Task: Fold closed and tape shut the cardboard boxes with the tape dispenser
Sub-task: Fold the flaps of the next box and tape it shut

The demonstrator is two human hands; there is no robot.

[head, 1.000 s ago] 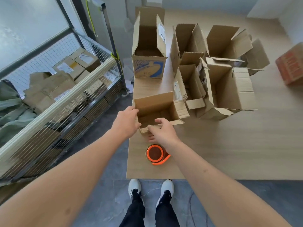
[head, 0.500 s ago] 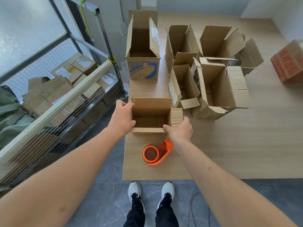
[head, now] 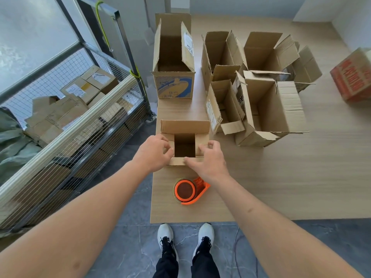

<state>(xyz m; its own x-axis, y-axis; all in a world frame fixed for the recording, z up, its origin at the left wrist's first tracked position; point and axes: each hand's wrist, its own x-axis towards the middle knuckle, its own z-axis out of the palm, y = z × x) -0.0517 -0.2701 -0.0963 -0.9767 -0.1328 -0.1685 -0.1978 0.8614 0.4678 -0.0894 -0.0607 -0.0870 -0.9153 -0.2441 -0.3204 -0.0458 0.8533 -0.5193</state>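
A small cardboard box point(head: 184, 127) stands near the table's front left corner, its far flap upright. Both side flaps are folded inward over the opening, with a dark gap between them. My left hand point(head: 154, 152) lies on the left flap with its fingers curled over it. On the right flap sits my right hand point(head: 208, 159), fingers bent on the flap and thumb stretched along the near flap. An orange tape dispenser point(head: 188, 190) lies on the table just in front of the box, below my right wrist, touched by neither hand.
Several open boxes stand behind: a tall printed box point(head: 173, 85) at the back left and a cluster point(head: 261, 105) to the right. A red box point(head: 353, 77) sits at the far right. A wire cage cart point(head: 70, 121) of boxes flanks the wooden table point(head: 281, 187) on the left.
The box was turned and squared to me. My hands went from gripping its sides to folding the two side flaps inward. The dispenser stayed put.
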